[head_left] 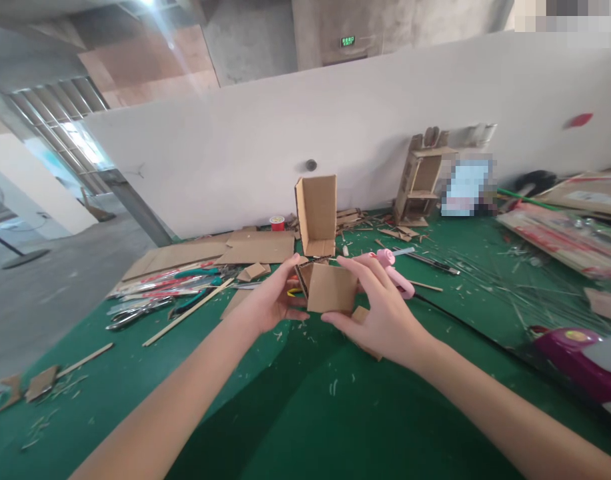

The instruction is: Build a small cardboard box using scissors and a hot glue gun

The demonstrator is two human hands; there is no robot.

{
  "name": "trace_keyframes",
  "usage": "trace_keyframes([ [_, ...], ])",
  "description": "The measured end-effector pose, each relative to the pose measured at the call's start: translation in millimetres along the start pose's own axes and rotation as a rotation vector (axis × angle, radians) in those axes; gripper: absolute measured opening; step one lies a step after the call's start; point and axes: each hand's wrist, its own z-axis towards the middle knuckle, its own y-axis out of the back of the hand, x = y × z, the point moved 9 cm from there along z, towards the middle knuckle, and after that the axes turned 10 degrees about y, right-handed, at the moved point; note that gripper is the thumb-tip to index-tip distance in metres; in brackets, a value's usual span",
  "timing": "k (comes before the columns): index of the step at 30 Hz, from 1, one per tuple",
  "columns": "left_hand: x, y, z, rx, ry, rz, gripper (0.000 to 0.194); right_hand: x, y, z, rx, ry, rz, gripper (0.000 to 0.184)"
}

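At centre frame, the half-curled left hand (271,303) and right hand (380,300) hold a small cardboard piece (331,289), seemingly part-assembled; just above stands a cardboard upright (319,210), apparently formed; flat sheets (258,247), centre-left, lie unjoined.

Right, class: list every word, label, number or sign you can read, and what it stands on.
"EXIT": on the green sign up top; the characters above it are too small to read.
Too blurred to read: any print on the purple device, red spool and plastic packaging.
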Motion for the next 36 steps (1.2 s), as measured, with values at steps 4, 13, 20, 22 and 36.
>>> trace_keyframes([
  [4,-1,-7.0,1,0.088,-0.012,-0.075,0.043,-26,-9,-6,-0.024,-0.296,0.228,0.064],
  [13,-2,-13.3,4,0.16,-0.04,-0.271,0.038,-45,-35,-23,-0.492,-0.803,1.301,0.021],
  [20,-1,-22.2,4,0.175,-0.122,-0.317,0.028,-32,-40,-19,-0.365,-0.723,1.389,0.014],
  [22,-3,-27.7,2,0.211,-0.173,-0.313,0.029,-36,-38,-21,-0.42,-0.706,1.35,0.019],
  [36,-2,-28.6,0,0.219,-0.185,-0.202,0.041,-47,-22,-20,-0.381,-0.639,1.01,0.031],
])
